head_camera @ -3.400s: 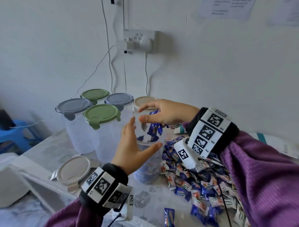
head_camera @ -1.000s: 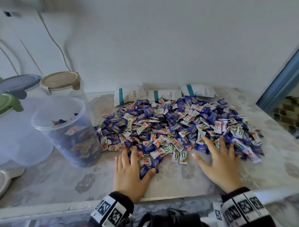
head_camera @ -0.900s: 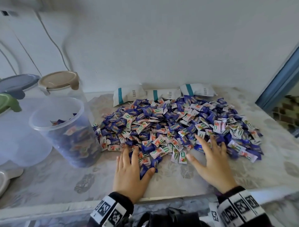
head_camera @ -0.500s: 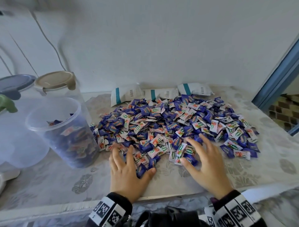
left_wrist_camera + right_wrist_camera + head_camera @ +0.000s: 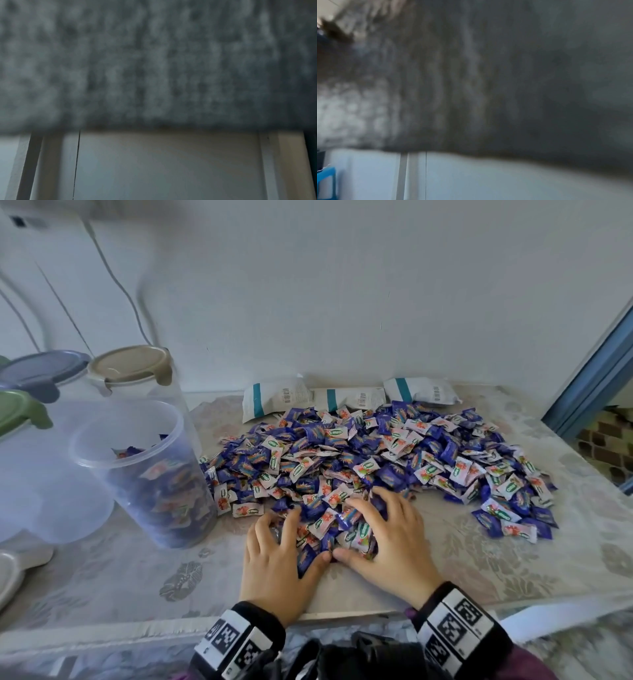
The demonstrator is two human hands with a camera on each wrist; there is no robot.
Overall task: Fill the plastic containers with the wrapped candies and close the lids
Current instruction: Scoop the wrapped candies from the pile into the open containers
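Both hands, left hand [image 5: 274, 570] and right hand [image 5: 394, 546], cup fingers around gathered candies [image 5: 329, 525].

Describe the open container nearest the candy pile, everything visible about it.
The open container is a tall, round tub of cloudy, see-through plastic with a rolled rim and no lid on. It stands upright on the patterned tabletop, just left of the candy pile, whose nearest pieces lie at its base. Blue and white wrapped candies fill it partway. Neither hand touches it.
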